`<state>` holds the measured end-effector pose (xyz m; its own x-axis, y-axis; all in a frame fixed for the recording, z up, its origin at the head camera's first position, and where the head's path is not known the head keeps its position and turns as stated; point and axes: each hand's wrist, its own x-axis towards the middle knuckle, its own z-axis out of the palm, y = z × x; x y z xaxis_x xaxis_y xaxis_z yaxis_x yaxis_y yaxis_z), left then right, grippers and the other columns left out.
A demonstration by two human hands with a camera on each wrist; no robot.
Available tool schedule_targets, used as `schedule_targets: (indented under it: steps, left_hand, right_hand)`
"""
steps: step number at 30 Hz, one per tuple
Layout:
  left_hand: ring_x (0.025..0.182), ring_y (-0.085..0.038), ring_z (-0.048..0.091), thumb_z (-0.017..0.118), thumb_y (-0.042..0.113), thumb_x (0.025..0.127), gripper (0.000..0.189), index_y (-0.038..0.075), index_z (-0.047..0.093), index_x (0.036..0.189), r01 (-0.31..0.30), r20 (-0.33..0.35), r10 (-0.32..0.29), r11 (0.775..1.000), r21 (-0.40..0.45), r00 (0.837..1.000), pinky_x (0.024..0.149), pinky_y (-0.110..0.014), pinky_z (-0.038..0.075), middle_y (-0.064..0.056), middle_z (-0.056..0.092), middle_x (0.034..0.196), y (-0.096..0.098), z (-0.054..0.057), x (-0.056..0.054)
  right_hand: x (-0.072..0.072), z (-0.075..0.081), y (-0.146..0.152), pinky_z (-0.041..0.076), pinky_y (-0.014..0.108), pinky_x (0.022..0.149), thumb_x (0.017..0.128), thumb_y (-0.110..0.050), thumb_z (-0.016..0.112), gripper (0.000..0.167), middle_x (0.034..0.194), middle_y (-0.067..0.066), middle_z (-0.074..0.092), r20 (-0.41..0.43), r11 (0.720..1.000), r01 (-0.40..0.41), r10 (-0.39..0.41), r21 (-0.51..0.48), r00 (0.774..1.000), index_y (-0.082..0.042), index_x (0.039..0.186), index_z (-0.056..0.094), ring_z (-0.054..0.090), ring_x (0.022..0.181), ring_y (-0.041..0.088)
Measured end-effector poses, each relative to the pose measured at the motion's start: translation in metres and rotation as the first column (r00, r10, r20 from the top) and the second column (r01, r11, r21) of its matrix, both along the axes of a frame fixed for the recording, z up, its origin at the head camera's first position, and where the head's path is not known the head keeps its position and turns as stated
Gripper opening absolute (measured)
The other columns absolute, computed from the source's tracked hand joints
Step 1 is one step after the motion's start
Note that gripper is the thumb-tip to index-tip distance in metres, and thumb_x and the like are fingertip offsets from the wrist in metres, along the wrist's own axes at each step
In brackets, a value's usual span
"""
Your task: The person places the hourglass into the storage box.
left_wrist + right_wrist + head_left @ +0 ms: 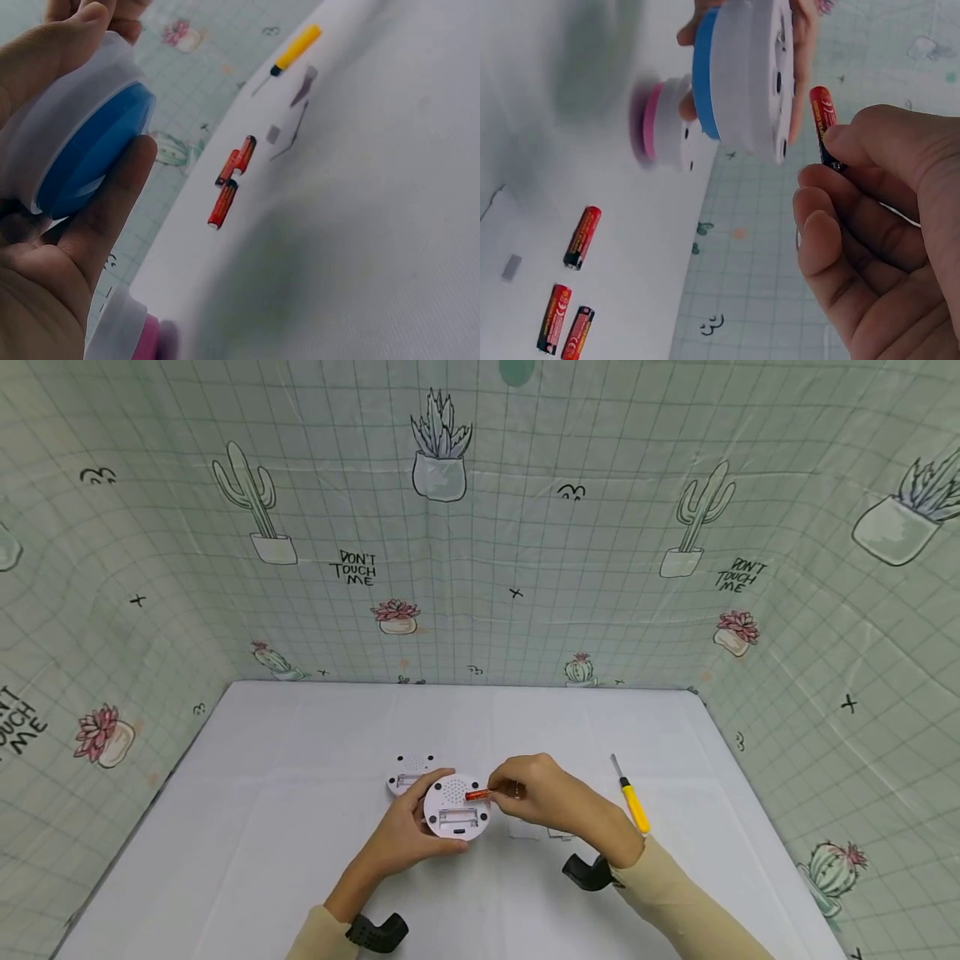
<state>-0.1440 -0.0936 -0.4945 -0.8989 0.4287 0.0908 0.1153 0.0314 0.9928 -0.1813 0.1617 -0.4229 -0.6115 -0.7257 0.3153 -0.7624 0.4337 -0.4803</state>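
Observation:
My left hand (405, 835) grips a round white device (459, 835) by its sides, between thumb and fingers. Its back, with speaker holes, dark feet and an open battery compartment (457, 817), faces up toward the head camera. A blue front (97, 154) shows in the left wrist view. Between thumb and forefinger, my right hand (547, 793) pinches a red AAA-size battery (823, 120), held over the device in the head view. Behind the left hand lies a second white device (412, 762), its front pink (652, 120) in the right wrist view.
To the right lies a screwdriver (634, 806) with a yellow handle. Beneath the right forearm, small white pieces (525, 830) rest on the white tabletop (225, 827). Three red batteries (583, 238) lie on the table in the right wrist view. A patterned cloth (480, 543) hangs behind.

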Motion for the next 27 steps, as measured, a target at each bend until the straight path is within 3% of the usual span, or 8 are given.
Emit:
schedule_targets:
  steps: [11, 17, 27]
  left_hand:
    - [0.126, -0.026, 0.056, 0.095, 0.007, 0.071, 0.099, 0.020, 0.043, 0.154, -0.106, 0.023, 0.108, 0.991, -0.082, 0.994, 0.092, -0.022, 0.058, -0.014, 0.046, 0.151, -0.008, -0.001, 0.004]
    - [0.121, -0.021, 0.058, 0.095, 0.002, 0.068, 0.101, 0.021, 0.044, 0.153, -0.127, 0.036, 0.129, 0.990, -0.059, 0.991, 0.091, -0.022, 0.058, -0.014, 0.045, 0.152, -0.012, -0.001, 0.006]
    - [0.118, -0.013, 0.059, 0.093, -0.002, 0.068, 0.103, 0.016, 0.041, 0.155, -0.140, 0.022, 0.140, 0.990, -0.005, 0.990, 0.091, -0.021, 0.058, -0.016, 0.043, 0.154, -0.018, -0.005, 0.006]
  right_hand:
    - [-0.023, -0.009, 0.009, 0.057, 0.019, 0.066, 0.092, -0.007, 0.074, 0.003, 0.085, 0.000, 0.075, 0.131, 0.996, 0.084, -0.078, -0.041, 0.988, -0.006, 0.094, 0.076, 0.062, 0.071, 0.001]
    - [-0.040, -0.022, 0.011, 0.059, 0.025, 0.070, 0.093, -0.009, 0.074, 0.004, 0.086, -0.002, 0.075, 0.158, 0.989, 0.149, -0.147, 0.003, 0.976, -0.008, 0.095, 0.077, 0.064, 0.075, 0.002]
    - [-0.061, -0.048, 0.008, 0.054, 0.019, 0.066, 0.095, -0.012, 0.072, 0.009, 0.091, 0.000, 0.076, 0.257, 0.967, 0.219, -0.246, 0.131, 0.934, -0.007, 0.098, 0.078, 0.062, 0.076, 0.005]
